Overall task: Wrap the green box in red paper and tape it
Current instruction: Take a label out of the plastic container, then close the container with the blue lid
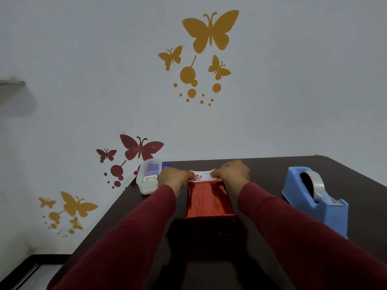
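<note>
At the centre of the frame, the box wrapped in shiny red paper (209, 200) lies on the dark worktop (272, 170); no green shows, so wrapping seems finished. The left hand (174, 177) and right hand (232, 171) each pinch a small white printed card (202, 175) at its far end, probably the last step.

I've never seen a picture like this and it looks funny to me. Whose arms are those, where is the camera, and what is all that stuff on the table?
There is no machine here. The camera sits on a person's head and looks down, so you see their own two arms in red sleeves. On the dark table lies a box wrapped in red paper. The left hand and the right hand each pinch one end of a small white card at the box's far edge. To the right stands a blue tape dispenser. To the left is a clear plastic container. Butterfly stickers decorate the wall.
</note>
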`<control>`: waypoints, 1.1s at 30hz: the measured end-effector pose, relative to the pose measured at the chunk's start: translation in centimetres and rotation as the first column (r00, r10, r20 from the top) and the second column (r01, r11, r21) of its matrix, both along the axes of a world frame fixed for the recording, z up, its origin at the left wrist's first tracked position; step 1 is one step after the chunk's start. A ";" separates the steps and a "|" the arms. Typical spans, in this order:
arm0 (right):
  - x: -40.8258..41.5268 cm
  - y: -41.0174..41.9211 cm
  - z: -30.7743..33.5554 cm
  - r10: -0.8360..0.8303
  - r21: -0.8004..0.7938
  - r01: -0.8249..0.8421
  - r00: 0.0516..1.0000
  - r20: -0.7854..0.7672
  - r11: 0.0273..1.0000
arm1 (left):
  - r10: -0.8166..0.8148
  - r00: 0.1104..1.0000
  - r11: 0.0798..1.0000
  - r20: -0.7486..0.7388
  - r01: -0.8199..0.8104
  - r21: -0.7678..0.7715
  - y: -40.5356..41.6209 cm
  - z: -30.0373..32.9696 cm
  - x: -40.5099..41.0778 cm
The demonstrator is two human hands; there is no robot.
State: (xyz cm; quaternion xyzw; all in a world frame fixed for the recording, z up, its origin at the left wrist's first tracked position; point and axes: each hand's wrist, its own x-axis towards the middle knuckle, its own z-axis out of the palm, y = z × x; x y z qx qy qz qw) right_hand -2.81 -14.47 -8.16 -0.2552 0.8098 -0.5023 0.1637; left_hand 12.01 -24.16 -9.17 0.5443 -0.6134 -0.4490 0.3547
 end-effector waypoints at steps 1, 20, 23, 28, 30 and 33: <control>-0.3 -0.1 -0.3 -0.003 -0.002 0.003 1.000 0.003 1.000 | 0.004 1.000 1.000 -0.008 -0.004 0.002 -0.1 -0.1 0.0; -0.4 -2.2 -2.8 0.141 0.098 -0.139 0.990 -0.011 0.985 | -0.069 0.997 0.996 -0.015 0.070 0.061 -0.4 -2.4 -2.7; -0.3 -1.9 -2.3 0.116 0.106 -0.120 0.992 0.040 0.987 | -0.081 0.996 0.990 -0.045 0.085 0.109 -0.2 -1.9 -2.4; -1.2 -2.2 -4.3 0.243 0.026 -0.253 0.949 0.200 0.967 | -0.252 0.959 0.934 -0.128 0.276 0.226 0.1 -2.8 -2.0; -1.3 -2.5 -4.4 0.250 0.023 -0.257 0.954 0.168 0.966 | -0.250 0.960 0.938 -0.129 0.273 0.215 0.0 -2.7 -2.1; -0.8 -2.0 -3.3 0.177 0.059 -0.181 0.982 0.061 0.982 | -0.241 0.957 0.936 -0.160 0.273 0.223 0.2 -2.6 -1.6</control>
